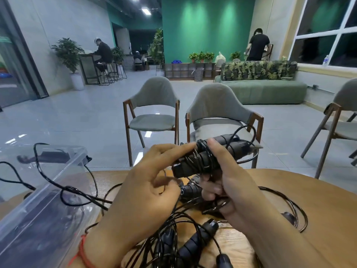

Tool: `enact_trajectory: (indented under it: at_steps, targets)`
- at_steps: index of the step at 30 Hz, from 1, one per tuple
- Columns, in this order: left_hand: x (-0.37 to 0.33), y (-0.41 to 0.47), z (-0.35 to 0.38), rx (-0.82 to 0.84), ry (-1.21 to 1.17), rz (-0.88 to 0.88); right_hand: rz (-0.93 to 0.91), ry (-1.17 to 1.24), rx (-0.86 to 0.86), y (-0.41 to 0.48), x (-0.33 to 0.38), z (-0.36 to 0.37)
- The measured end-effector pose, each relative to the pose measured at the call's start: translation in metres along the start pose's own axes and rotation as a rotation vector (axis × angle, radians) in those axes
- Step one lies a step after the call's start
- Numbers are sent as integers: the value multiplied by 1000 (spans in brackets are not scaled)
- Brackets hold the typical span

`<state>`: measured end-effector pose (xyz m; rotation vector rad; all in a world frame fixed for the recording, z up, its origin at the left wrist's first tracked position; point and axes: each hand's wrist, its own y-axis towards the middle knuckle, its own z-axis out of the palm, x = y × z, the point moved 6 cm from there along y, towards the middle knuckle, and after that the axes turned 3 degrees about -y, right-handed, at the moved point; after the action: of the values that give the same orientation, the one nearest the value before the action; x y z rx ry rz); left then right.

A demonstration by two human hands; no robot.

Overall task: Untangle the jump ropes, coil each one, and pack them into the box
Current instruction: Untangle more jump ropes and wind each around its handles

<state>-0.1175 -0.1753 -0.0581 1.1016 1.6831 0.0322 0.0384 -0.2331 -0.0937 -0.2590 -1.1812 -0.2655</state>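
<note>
Cord-wound handles (195,161): right hand (231,182) curled round them, left hand (143,182) fingers straight, touching. Box (48,200) overhangs table (318,219) left edge; ropes (195,240) crowd near side; chairs (154,105) far.

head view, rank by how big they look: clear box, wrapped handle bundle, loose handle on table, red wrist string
1. clear box, partly by nearness
2. wrapped handle bundle
3. loose handle
4. red wrist string

Handles (201,161) held at frame centre
Right hand (231,186) grips both black cord-wound handles; left hand (150,182) fingertips (190,145) touch them. Tangled ropes (183,238) on table (318,200) below; clear box (48,190) lower left
</note>
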Motion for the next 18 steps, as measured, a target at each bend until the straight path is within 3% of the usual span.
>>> enact_trajectory:
  at_steps: [3, 7, 18]
  targets:
    - [6, 1, 4, 16, -391, -253, -61, -199, -46, -4, 3, 2]
    - [16, 1, 1, -15, -393, -456, -81, -611, 61, -12, -3, 18]
    - [2, 1, -11, 7, -307, -329, -143, -685, 185, -19, 7, 24]
